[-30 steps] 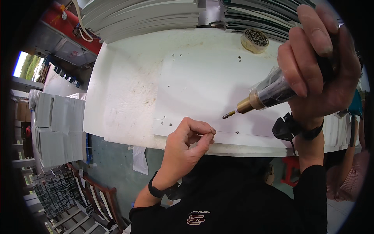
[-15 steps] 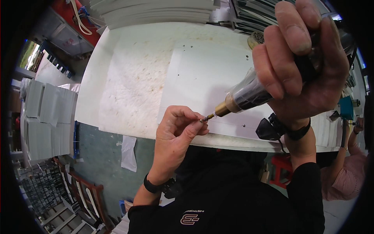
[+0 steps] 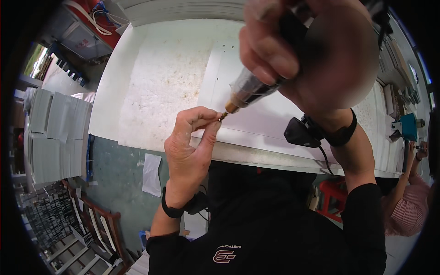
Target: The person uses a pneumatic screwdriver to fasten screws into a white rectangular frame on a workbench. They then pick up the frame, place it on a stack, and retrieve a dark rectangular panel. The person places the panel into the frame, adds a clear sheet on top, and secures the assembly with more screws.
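My right hand grips a power screwdriver with a brass-coloured nose and clear wrapping round its body. The tool tilts down to the left, its tip meeting the fingertips of my left hand. Thumb and index finger there pinch a small dark metal piece, apparently a screw, at the end of the bit. Both hands are above a white panel that lies on the worktable. A few small dark holes or specks mark the panel's far left part. Part of the right hand is blurred.
White sheets or boards are stacked along the table's far side. More stacked boards stand at the left. A red stool is under the table's right side. Another person's arm reaches in at far right, near a teal machine.
Both hands have shifted left and slightly away from me, the screwdriver and small screw-like piece moving with them. The left fingers still pinch at the bit's tip.
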A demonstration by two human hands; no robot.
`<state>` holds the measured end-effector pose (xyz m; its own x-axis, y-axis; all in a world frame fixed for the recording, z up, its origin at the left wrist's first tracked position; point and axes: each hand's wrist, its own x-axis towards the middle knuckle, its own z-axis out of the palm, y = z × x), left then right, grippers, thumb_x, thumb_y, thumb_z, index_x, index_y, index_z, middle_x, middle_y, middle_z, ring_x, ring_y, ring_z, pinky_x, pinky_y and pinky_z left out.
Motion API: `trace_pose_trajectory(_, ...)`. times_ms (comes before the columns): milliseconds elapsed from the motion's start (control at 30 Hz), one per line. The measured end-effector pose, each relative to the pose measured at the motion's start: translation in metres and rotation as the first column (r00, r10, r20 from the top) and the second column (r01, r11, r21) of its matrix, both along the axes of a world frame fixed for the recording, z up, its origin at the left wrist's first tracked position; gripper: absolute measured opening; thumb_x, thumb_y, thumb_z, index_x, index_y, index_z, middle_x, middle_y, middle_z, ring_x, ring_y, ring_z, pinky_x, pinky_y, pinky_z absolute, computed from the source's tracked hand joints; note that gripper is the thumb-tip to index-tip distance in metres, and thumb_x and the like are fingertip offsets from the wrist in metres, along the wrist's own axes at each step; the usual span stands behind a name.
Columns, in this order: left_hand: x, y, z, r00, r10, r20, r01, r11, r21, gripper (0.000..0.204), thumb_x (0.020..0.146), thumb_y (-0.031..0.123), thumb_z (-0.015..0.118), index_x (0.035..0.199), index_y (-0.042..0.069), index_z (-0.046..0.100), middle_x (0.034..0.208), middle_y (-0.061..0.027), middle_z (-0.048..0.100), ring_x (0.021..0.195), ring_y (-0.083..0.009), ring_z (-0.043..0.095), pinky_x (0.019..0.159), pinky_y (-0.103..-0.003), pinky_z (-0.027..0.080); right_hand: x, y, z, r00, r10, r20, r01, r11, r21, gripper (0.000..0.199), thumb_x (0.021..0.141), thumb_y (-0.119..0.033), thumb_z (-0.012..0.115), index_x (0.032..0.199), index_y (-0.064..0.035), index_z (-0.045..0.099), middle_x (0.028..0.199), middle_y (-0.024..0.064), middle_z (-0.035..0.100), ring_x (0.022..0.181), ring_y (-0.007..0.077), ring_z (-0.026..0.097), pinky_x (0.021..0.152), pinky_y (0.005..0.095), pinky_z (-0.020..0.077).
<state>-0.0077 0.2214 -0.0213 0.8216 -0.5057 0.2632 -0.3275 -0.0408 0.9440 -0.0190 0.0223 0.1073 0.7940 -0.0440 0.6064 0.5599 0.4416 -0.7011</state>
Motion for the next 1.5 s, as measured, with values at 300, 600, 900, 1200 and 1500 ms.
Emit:
trace_pose_trajectory(300, 0.027, 0.009, -0.018, 0.998, 0.014, -0.053, -0.008, 0.994, 0.110, 0.023, 0.096, -0.005, 0.062, 0.117, 0.000, 0.061, 0.111, -0.0125, 0.072, 0.107, -0.0211, 0.072, 0.095, -0.033, 0.055, 0.060, 0.039, -0.042, 0.676, -0.415, 0.610, 0.620, 0.766, -0.166, 0.009, 0.098, -0.006, 0.065, 0.101, 0.0027, 0.068, 0.076, 0.0035, 0.063, 0.065, 0.0108, 0.060, 0.056, 0.0286, 0.0466)
trace_pose_trajectory(600, 0.027, 0.013, -0.023, 1.000, 0.008, 0.025, -0.011, 0.991, 0.130, 0.023, 0.095, -0.006, 0.059, 0.117, 0.000, 0.061, 0.112, -0.0136, 0.072, 0.108, -0.0250, 0.072, 0.095, -0.035, 0.054, 0.056, 0.026, -0.035, 0.652, -0.353, 0.671, 0.676, 0.671, -0.304, 0.007, 0.097, -0.006, 0.067, 0.098, 0.0008, 0.066, 0.077, 0.0027, 0.060, 0.066, 0.0127, 0.057, 0.058, 0.0315, 0.0449)
trace_pose_trajectory(900, 0.021, 0.019, -0.022, 0.984, 0.054, 0.169, -0.071, 0.993, 0.098, 0.038, 0.095, -0.012, 0.049, 0.130, 0.002, 0.050, 0.114, -0.0163, 0.073, 0.107, -0.0308, 0.072, 0.096, -0.038, 0.055, 0.050, 0.036, -0.036, 0.982, -0.168, 0.087, 0.189, 0.852, -0.488, 0.018, 0.096, -0.017, 0.070, 0.087, -0.0031, 0.063, 0.069, 0.0009, 0.059, 0.058, 0.0089, 0.054, 0.052, 0.0287, 0.0428)
trace_pose_trajectory(1200, 0.020, 0.021, -0.033, 0.919, 0.036, 0.391, -0.125, 0.971, 0.204, 0.047, 0.087, -0.014, 0.052, 0.131, 0.003, 0.052, 0.110, -0.0159, 0.073, 0.102, -0.0348, 0.070, 0.090, -0.043, 0.055, 0.048, 0.051, -0.048, 0.963, -0.224, 0.152, 0.269, 0.856, -0.441, 0.027, 0.090, -0.030, 0.080, 0.089, -0.0064, 0.068, 0.068, -0.0001, 0.064, 0.060, 0.0070, 0.060, 0.058, 0.0253, 0.0503)
trace_pose_trajectory(1500, 0.016, 0.007, 0.014, 0.650, -0.471, 0.596, -0.128, 0.706, 0.697, 0.059, 0.078, -0.003, 0.066, 0.136, 0.004, 0.060, 0.129, -0.0109, 0.064, 0.118, -0.0295, 0.061, 0.105, -0.046, 0.042, -0.029, -0.064, 0.023, 0.881, -0.473, -0.005, 0.460, 0.860, -0.218, 0.030, 0.104, -0.032, 0.058, 0.090, -0.0067, 0.052, 0.065, 0.0011, 0.055, 0.037, 0.0073, 0.044, 0.036, 0.0244, 0.0388)
